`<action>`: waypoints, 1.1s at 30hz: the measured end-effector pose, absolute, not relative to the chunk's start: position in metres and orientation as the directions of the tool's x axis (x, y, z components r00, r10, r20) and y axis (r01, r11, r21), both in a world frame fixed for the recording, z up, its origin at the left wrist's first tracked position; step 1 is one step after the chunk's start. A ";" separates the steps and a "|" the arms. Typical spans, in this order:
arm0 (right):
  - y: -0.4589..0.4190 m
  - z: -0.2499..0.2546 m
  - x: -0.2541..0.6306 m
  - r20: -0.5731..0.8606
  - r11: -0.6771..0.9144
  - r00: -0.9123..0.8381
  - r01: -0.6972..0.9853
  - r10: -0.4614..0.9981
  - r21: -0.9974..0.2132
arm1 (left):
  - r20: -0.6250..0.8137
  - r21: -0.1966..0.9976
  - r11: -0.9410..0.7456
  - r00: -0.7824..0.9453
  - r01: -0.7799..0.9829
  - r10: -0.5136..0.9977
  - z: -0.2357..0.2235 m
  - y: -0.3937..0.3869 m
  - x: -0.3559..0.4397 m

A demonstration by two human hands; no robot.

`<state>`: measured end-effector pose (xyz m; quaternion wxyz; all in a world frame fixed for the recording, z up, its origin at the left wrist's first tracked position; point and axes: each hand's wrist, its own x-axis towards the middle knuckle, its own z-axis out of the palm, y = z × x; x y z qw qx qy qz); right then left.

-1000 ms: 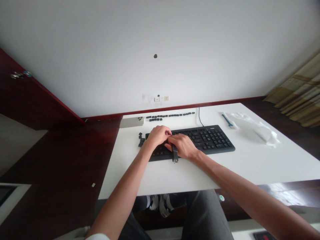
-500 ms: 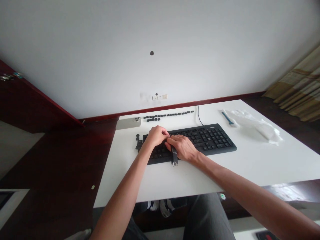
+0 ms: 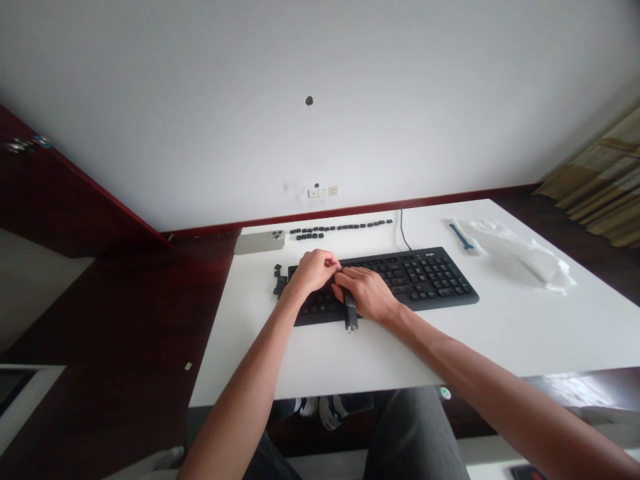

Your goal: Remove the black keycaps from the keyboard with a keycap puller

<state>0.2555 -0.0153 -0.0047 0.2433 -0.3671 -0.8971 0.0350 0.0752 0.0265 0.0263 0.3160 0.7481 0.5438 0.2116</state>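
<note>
A black keyboard (image 3: 420,277) lies across the white table (image 3: 450,333). My left hand (image 3: 314,269) rests curled over its left half, fingertips pinched near the keys; what they grip is hidden. My right hand (image 3: 367,292) lies beside it, wrapped round a small dark tool (image 3: 351,315) whose end sticks out toward me past the keyboard's front edge. The two hands touch at the fingertips. A few loose black keycaps (image 3: 278,279) lie just left of the keyboard.
A row of removed keycaps (image 3: 340,229) lines the table's far edge beside a phone (image 3: 260,241) lying face down. The keyboard cable (image 3: 401,230) runs to the back. A blue brush (image 3: 461,238) and a clear plastic bag (image 3: 525,257) lie at the right. Dark floor on the left.
The hands have stayed on the left half of the keyboard, with only slight finger movement. The view has shifted a little.
</note>
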 end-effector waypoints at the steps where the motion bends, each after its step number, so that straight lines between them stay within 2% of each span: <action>1: -0.015 -0.005 0.256 0.408 0.728 -0.612 0.640 0.677 -0.247 | -0.017 0.703 -0.211 0.313 0.680 0.950 0.027 0.026 0.075; 5: -0.013 -0.007 0.256 0.419 0.724 -0.598 0.626 0.683 -0.288 | 0.015 0.724 -0.213 0.294 0.656 0.956 0.026 0.028 0.073; 9: -0.012 -0.005 0.257 0.437 0.713 -0.572 0.632 0.694 -0.304 | -0.003 0.810 -0.157 0.272 0.564 0.962 0.019 0.033 0.072; 11: -0.012 -0.004 0.257 0.446 0.712 -0.564 0.628 0.695 -0.314 | -0.033 0.883 -0.095 0.265 0.459 0.964 0.016 0.036 0.072; 15: -0.011 0.000 0.258 0.446 0.689 -0.533 0.632 0.719 -0.355 | -0.137 0.987 0.103 0.311 0.123 0.940 0.012 0.038 0.075; 18: -0.010 0.001 0.259 0.442 0.662 -0.503 0.651 0.743 -0.372 | -0.182 0.974 0.216 0.335 -0.069 0.925 0.012 0.037 0.077; 24: -0.009 0.003 0.261 0.461 0.626 -0.437 0.648 0.772 -0.434 | -0.235 0.909 0.334 0.354 -0.251 0.905 0.011 0.038 0.078; 30: -0.010 0.010 0.265 0.488 0.575 -0.314 0.546 0.815 -0.609 | -0.233 0.859 0.393 0.434 -0.327 0.870 0.008 0.042 0.075; 33: -0.008 0.011 0.265 0.546 0.596 -0.259 0.483 0.797 -0.641 | -0.219 0.846 0.399 0.451 -0.354 0.865 0.006 0.042 0.073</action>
